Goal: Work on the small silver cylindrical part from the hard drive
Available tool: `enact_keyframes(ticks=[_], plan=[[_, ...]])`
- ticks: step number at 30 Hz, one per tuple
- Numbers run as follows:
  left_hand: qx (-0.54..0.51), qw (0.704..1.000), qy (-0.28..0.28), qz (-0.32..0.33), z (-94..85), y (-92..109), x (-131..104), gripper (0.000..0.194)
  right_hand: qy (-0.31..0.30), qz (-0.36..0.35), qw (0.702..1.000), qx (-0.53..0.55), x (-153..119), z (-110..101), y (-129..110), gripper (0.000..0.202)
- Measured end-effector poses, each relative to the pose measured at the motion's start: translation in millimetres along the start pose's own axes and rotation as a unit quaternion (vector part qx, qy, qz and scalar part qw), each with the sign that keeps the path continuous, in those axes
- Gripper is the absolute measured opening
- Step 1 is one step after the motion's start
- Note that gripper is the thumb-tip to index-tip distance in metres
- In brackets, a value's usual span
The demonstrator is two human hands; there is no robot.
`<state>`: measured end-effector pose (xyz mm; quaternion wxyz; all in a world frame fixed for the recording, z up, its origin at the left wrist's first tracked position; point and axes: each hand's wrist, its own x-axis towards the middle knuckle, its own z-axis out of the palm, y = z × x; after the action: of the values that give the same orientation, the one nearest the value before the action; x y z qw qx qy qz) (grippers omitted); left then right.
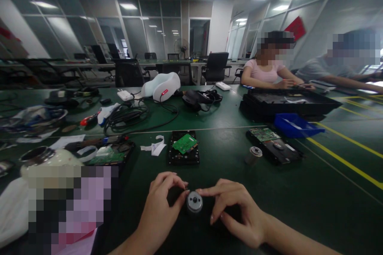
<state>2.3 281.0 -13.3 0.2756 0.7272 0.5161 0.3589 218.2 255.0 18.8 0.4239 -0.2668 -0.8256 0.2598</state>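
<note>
Shiny, round-edged, the metal cylinder point(195, 202) stood between my left hand point(164, 204), hold unclear, and loose right hand point(239, 207); bare table point(302, 203) stretched rightward!

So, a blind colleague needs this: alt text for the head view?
A person's left hand and right hand frame a metal cylinder on a green table. Beyond it are a green circuit board on a black case and, farther right, a person in pink.
</note>
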Motion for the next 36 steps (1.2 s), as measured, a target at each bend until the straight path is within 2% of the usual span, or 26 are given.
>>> enact_keyframes(ticks=[7, 10, 15, 18, 22, 36], plan=[[0.020, 1.000, -0.013, 0.002, -1.5, 1.1, 1.5, 0.014, 0.001, 0.004, 1.000, -0.011, -0.5, -0.4, -1.8, 0.024], [-0.024, 0.999, 0.014, 0.026, -0.4, -0.1, -0.4, 0.009, -0.002, 0.000, 1.000, -0.016, -0.2, -0.4, -1.5, 0.024], [-0.123, 0.976, 0.120, 0.133, 1.8, 5.3, -6.6, 0.019, -0.004, 0.000, 1.000, -0.024, 0.5, -0.5, -2.0, 0.023], [-0.164, 0.952, 0.145, 0.214, 3.5, 10.5, -9.4, 0.026, -0.004, -0.002, 1.000, -0.024, 0.0, -0.5, -1.6, 0.023], [-0.177, 0.939, 0.130, 0.263, 5.6, 11.5, -11.4, 0.032, -0.004, -0.004, 1.000, -0.022, 0.3, -0.6, -1.1, 0.024], [-0.105, 0.960, 0.067, 0.251, 0.2, 9.5, -12.7, 0.025, -0.003, -0.006, 1.000, -0.024, -1.1, 0.1, 0.5, 0.024]])
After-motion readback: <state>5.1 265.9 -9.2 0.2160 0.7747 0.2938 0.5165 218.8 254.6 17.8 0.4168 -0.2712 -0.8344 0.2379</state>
